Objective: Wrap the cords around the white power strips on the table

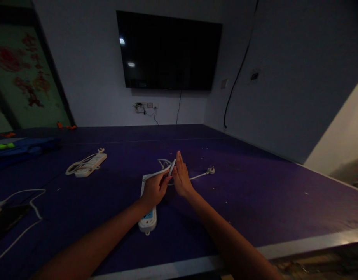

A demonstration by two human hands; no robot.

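Observation:
A white power strip (147,224) with blue socket faces lies on the purple tabletop, partly covered by my left hand (156,188). That hand is closed, with thumb and fingers pinching the strip's white cord (164,169), which is bent into a loop above the table. My right hand (181,175) stands upright beside the loop, palm turned left and fingers stretched out, close to the left fingertips. Whether its thumb touches the cord I cannot tell. To the right of the hands the cord runs along the table to its plug (210,170).
Left of the hands lies a second white power strip (90,165) with its cord coiled on it. A dark phone-like object (9,221) and white cable are at the left edge, blue cloth (27,147) behind. A television (170,50) hangs on the far wall.

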